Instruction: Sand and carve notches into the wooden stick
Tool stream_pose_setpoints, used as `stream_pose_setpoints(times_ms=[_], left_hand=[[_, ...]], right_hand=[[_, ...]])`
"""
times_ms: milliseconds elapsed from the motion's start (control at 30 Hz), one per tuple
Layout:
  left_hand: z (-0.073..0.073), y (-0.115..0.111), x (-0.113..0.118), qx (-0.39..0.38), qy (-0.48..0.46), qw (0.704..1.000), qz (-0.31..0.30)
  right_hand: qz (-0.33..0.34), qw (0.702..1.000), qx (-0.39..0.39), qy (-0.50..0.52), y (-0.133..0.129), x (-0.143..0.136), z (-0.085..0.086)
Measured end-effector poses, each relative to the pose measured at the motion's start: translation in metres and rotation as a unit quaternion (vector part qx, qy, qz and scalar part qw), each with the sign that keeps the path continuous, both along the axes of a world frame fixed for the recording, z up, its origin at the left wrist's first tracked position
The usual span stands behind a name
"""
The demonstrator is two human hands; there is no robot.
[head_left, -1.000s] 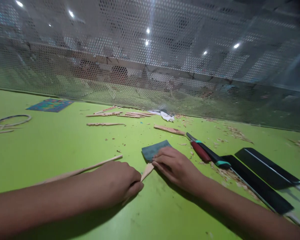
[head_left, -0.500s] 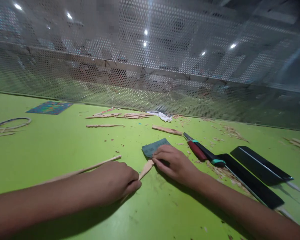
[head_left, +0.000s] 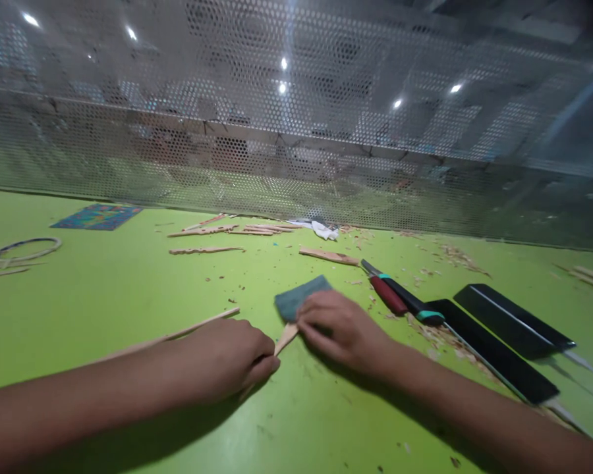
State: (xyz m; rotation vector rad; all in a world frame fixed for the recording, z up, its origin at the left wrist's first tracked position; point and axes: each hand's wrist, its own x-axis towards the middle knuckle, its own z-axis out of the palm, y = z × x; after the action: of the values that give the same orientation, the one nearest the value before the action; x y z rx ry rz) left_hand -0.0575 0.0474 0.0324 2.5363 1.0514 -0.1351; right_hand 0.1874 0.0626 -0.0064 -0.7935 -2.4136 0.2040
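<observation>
My left hand (head_left: pixel 244 355) is closed round a slim carved wooden stick (head_left: pixel 285 338), whose wider pale part sticks out toward the right. My right hand (head_left: pixel 333 326) pinches a dark grey-green sheet of sandpaper (head_left: pixel 299 297) over the stick's far end, hiding the tip. Both hands are low over the green table (head_left: pixel 217 428). Beyond my left forearm lies a long thin wooden rod (head_left: pixel 197 325), partly covered by the arm.
Knives with a red handle (head_left: pixel 388 295) and a black-and-teal handle (head_left: pixel 405 297) lie right of my right hand, near black blades or sheaths (head_left: pixel 504 352) and wood shavings (head_left: pixel 442 337). Carved sticks (head_left: pixel 205 250) lie farther back. A perforated metal screen (head_left: pixel 257 164) bounds the table.
My right hand and the sandpaper have shifted slightly left and toward me along the stick, covering more of its wide part. My left hand stays in place.
</observation>
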Motion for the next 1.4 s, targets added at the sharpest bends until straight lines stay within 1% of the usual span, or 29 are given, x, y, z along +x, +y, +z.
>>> stream_pose_setpoints(times_ms=[67, 133, 200, 233, 300, 333, 400, 533, 667, 733, 767, 833, 933, 1000, 1067, 1133, 1267, 1333, 1400], left_hand=[[-0.001, 0.001, -0.001, 0.007, -0.004, 1.000, -0.005], [-0.001, 0.002, -0.001, 0.005, -0.001, 1.000, -0.010], [0.001, 0.002, 0.000, -0.005, 0.009, 1.000, -0.009], [0.002, 0.002, 0.001, -0.009, 0.012, 1.000, -0.007], [0.004, 0.002, 0.002, -0.013, 0.014, 1.000, 0.000], [0.004, 0.001, 0.002, -0.012, 0.014, 1.000, 0.000], [0.005, 0.001, 0.002, -0.008, 0.013, 1.000, -0.004], [0.008, 0.001, 0.002, -0.009, 0.006, 1.000, -0.006], [0.015, 0.004, 0.004, -0.060, 0.033, 0.997, 0.023], [0.016, 0.008, 0.006, -0.080, 0.040, 0.995, 0.043], [0.015, 0.011, 0.008, -0.078, 0.032, 0.995, 0.053], [0.010, 0.016, 0.011, -0.049, 0.001, 0.996, 0.074], [0.001, 0.023, 0.015, -0.014, -0.044, 0.995, 0.093], [-0.003, 0.025, 0.016, -0.012, -0.061, 0.994, 0.094], [-0.005, 0.025, 0.016, -0.017, -0.071, 0.993, 0.096], [-0.005, 0.025, 0.016, -0.023, -0.073, 0.992, 0.102], [-0.001, 0.022, 0.017, -0.055, -0.086, 0.989, 0.109], [0.001, 0.021, 0.019, -0.081, -0.114, 0.985, 0.099], [0.002, 0.021, 0.021, -0.118, -0.154, 0.977, 0.091]], right_hand=[[0.056, 0.998, -0.015, -0.003, 0.001, 0.000, 0.000], [-0.003, 1.000, 0.000, 0.010, 0.001, 0.001, -0.001], [-0.020, 1.000, 0.009, 0.017, 0.001, 0.002, -0.002], [-0.011, 1.000, 0.005, 0.009, 0.002, 0.002, -0.003], [0.037, 0.999, 0.003, -0.006, 0.005, 0.004, -0.004], [0.029, 0.999, 0.017, -0.011, 0.008, 0.006, -0.005], [-0.025, 0.999, 0.031, -0.008, 0.017, 0.014, -0.005], [-0.104, 0.993, 0.057, 0.015, 0.037, 0.033, -0.007], [-0.163, 0.984, 0.064, 0.022, 0.049, 0.046, -0.010], [-0.181, 0.982, 0.059, 0.017, 0.052, 0.049, -0.012], [-0.181, 0.982, 0.055, 0.011, 0.052, 0.049, -0.011], [-0.157, 0.987, 0.045, -0.006, 0.048, 0.046, -0.008], [-0.066, 0.996, 0.011, -0.056, 0.036, 0.037, 0.002], [-0.007, 0.996, -0.020, -0.083, 0.030, 0.030, 0.009], [0.028, 0.995, -0.043, -0.090, 0.028, 0.025, 0.011], [0.037, 0.994, -0.049, -0.089, 0.029, 0.021, 0.010], [0.033, 0.995, -0.042, -0.085, 0.030, 0.017, 0.009], [0.044, 0.995, -0.021, -0.083, 0.028, 0.017, 0.013], [0.056, 0.994, 0.015, -0.087, 0.023, 0.018, 0.019]])
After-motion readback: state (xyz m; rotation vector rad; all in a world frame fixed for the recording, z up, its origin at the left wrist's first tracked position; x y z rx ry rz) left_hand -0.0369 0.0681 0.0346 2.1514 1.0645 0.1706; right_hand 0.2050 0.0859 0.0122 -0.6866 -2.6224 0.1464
